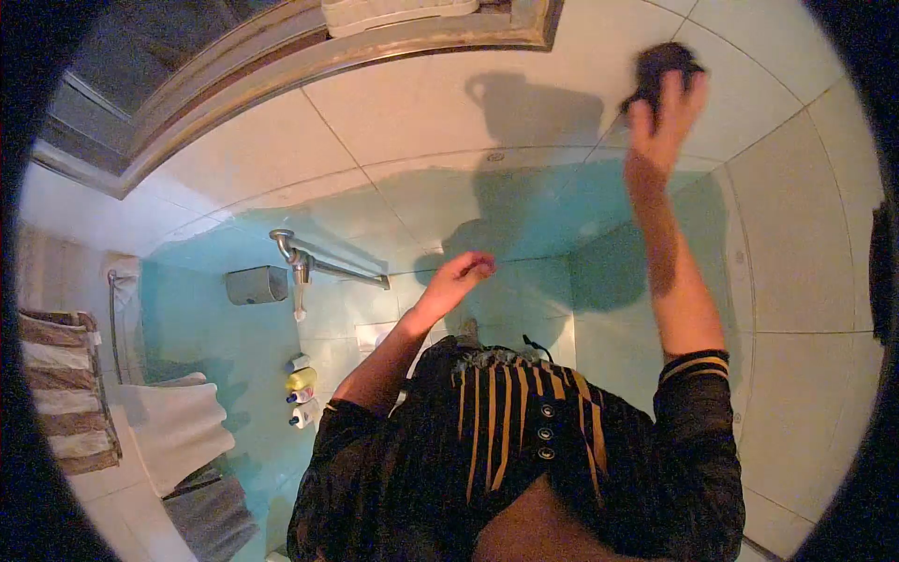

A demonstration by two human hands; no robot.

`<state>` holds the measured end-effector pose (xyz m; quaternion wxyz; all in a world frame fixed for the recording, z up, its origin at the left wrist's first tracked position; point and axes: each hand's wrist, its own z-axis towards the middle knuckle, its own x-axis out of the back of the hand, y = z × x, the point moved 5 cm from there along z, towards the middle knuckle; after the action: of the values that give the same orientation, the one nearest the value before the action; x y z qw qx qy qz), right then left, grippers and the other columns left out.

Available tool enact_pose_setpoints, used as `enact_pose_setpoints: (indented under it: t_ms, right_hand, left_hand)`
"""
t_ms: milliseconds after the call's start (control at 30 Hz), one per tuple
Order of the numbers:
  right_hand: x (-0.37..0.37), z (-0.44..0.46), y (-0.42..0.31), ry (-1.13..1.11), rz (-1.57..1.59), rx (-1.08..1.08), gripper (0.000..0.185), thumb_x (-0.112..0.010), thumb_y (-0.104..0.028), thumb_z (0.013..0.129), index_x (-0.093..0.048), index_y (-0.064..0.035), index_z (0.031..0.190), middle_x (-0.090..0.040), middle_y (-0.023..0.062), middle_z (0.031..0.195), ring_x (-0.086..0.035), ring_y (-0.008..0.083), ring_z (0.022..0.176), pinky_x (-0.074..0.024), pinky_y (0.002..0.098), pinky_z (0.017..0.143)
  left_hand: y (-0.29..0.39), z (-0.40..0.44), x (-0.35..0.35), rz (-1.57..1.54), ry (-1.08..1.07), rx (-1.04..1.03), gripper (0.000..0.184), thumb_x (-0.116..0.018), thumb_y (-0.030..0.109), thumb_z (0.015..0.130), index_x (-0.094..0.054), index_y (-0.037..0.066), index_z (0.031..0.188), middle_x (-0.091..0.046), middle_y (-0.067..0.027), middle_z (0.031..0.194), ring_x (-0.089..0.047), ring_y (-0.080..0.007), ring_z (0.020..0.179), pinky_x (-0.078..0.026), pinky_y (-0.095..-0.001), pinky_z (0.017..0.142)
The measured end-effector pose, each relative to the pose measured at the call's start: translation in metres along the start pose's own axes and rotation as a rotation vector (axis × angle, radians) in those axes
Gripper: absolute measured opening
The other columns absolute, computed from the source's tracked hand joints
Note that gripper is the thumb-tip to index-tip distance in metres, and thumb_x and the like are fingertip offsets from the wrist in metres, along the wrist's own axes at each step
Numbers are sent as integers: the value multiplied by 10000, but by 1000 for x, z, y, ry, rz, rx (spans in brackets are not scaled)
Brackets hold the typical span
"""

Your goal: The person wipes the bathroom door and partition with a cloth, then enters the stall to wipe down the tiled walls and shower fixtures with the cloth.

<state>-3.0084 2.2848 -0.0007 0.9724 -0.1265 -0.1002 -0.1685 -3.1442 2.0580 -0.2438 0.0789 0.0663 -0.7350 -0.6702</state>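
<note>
My right hand (667, 117) is raised high on the tiled wall (412, 103), its fingers spread over a dark, rounded, bunched thing (663, 64) that looks like a cloth. Motion blurs it, and I cannot tell its exact kind. The dark thing appears pressed against a light tile. Lower down, near the middle of the view, my left hand (454, 286) hangs in front of my body with its fingers curled in. I see nothing held in it, though part of the palm is hidden.
A framed wall opening (346, 47) holds a pale basket (393, 13). Below are a metal tap (300, 272) with a bar, a grey box (257, 285) and several bottles (302, 382). Striped (70, 389) and white towels (178, 431) hang at left.
</note>
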Motion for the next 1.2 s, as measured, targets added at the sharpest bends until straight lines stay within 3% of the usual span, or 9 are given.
enact_pose_setpoints:
  t_ms: [167, 333, 433, 633, 700, 933, 1000, 1067, 1200]
  right_hand:
    - [-22, -50, -54, -401, 209, 10, 436, -466, -244, 846, -438, -123, 1264, -187, 188, 1404, -153, 401, 1290, -94, 485, 1050]
    - [-19, -54, -66, -478, 471, -110, 453, -411, -285, 880, -395, -88, 1287, -143, 177, 1423, -139, 374, 1305, -100, 437, 1061]
    - [-17, -59, -72, -578, 807, -358, 460, -388, -273, 895, -353, -71, 1307, -156, 168, 1424, -141, 334, 1314, -114, 405, 1064]
    - [-13, -73, -56, -667, 1021, -517, 436, -395, -249, 909, -357, -43, 1292, -288, 150, 1375, -261, 284, 1277, -199, 360, 1046]
    - [-6, -81, -47, -747, 1016, -761, 388, -432, -227, 907, -428, -39, 1247, -449, 59, 1255, -415, 162, 1144, -303, 288, 975]
    - [42, -201, 7, -1328, 540, -628, 253, -485, -223, 875, -594, -47, 1021, -601, 60, 976, -533, 169, 969, -398, 299, 872]
    - [65, -239, 31, -1351, 562, -685, 250, -499, -223, 858, -605, -37, 988, -607, 70, 963, -552, 177, 945, -418, 306, 842]
    - [84, -281, 58, -1352, 537, -770, 281, -506, -259, 857, -605, -38, 999, -606, 92, 990, -556, 211, 958, -419, 320, 850]
    - [99, -327, 63, -1466, 517, -864, 323, -527, -306, 846, -606, -36, 1004, -611, 109, 1006, -569, 237, 955, -422, 330, 855]
  left_hand:
    - [98, 35, -32, -101, 154, -264, 271, -494, 115, 879, -492, 6, 1127, -569, -72, 1050, -515, -150, 997, -387, -278, 881]
    - [178, 51, -58, 82, 414, -746, 495, -440, 166, 898, -258, 47, 1342, -163, -155, 1410, -214, -246, 1287, -276, -348, 993]
    - [187, 64, -64, 164, 587, -701, 547, -400, 276, 907, -203, 59, 1368, -5, -204, 1429, -69, -323, 1324, -184, -417, 1034]
    - [189, 91, -57, 623, 995, -778, 592, -472, 301, 855, -235, 97, 1358, -39, -254, 1414, -45, -448, 1296, -113, -524, 1026]
    - [187, 91, -50, 783, 1004, -781, 601, -566, 214, 776, -319, 127, 1318, -86, -264, 1404, -65, -498, 1271, -112, -549, 1021]
    - [204, 36, 72, 1103, 1260, -766, 508, -550, 206, 750, -442, 99, 1235, -134, -269, 1393, -105, -428, 1296, -105, -487, 1052]
    - [200, 6, 119, 974, 1393, -931, 462, -514, 227, 781, -453, 30, 1194, -182, -270, 1373, -164, -408, 1279, -131, -473, 1044]
    - [198, -23, 158, 924, 1604, -761, 404, -508, 205, 802, -460, -45, 1114, -305, -252, 1283, -294, -368, 1192, -223, -439, 1000]
    - [196, -16, 156, 355, 1486, -872, 362, -553, 120, 765, -413, -42, 1057, -405, -156, 1054, -394, -280, 993, -322, -367, 895]
